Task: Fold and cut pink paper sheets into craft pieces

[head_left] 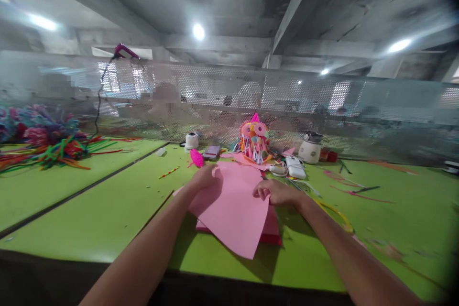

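A sheet of pink paper is raised at a slant between my hands, its near corner curling down. My left hand grips the sheet's left edge, with the fingers partly hidden behind it. On the right edge my right hand pinches the same sheet, fingers curled. Beneath it lies a stack of pink and red paper, mostly covered. Just beyond the sheet stands an owl-like figure with a fringe of coloured paper strips.
On the green table a bright pink object lies left of the sheet. A white jug, white device and yellow loop are right. Coloured pipe cleaners pile up far left. A perforated screen stands behind.
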`<state>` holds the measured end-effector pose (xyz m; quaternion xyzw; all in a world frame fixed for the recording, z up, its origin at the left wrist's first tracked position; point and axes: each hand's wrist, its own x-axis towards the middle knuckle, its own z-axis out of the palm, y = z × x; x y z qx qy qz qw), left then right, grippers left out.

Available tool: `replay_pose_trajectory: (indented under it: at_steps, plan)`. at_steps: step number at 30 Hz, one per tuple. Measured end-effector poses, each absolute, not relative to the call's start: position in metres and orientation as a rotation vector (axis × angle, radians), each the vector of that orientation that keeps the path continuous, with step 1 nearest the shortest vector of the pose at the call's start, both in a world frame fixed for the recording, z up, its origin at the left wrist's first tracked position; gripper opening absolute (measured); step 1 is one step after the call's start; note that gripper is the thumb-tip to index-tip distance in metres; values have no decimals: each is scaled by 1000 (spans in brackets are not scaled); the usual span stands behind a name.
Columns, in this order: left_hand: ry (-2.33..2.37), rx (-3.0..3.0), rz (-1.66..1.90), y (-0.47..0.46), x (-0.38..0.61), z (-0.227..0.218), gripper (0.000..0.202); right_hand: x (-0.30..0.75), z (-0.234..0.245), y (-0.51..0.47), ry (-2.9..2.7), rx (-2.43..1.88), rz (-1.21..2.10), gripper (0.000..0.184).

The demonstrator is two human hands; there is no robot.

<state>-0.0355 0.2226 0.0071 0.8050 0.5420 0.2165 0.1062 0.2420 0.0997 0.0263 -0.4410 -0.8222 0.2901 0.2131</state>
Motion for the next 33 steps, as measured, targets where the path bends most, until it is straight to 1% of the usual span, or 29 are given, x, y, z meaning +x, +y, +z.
replay_pose_trajectory:
  at_steps: [3, 6, 9, 14, 15, 18, 21, 24, 27, 31, 33]
  plan:
    - [1668, 2353, 673, 227, -45, 10, 62, 246, 22, 106, -2343, -1227, 768, 40]
    - [1671, 2359, 707, 231, -50, 12, 59, 245, 25, 99, -2445, -1179, 714, 46]
    - [1636, 2369, 735, 237, -50, 11, 47, 242, 35, 88, -2574, -1165, 690, 39]
    - [1679, 2318, 764, 247, -50, 5, 45, 246, 52, 86, -2619, -1171, 755, 10]
    - [1670, 2318, 758, 248, -51, 5, 44, 248, 53, 88, -2618, -1187, 747, 13]
    - [1623, 2339, 744, 248, -52, 5, 40, 254, 48, 94, -2503, -1282, 701, 32]
    - [1619, 2339, 756, 247, -50, 9, 40, 251, 30, 99, -2236, -1405, 552, 40]
    - [1617, 2336, 766, 245, -46, 12, 46, 236, 10, 106, -1999, -1593, 310, 40]
    - [1595, 2330, 756, 242, -46, 13, 48, 220, -3, 114, -1910, -1704, 200, 36]
    - [1609, 2295, 748, 241, -49, 17, 33, 209, -8, 115, -1892, -1760, 115, 28]
    - [1621, 2285, 760, 240, -50, 21, 28, 207, -8, 111, -1897, -1770, 97, 27]
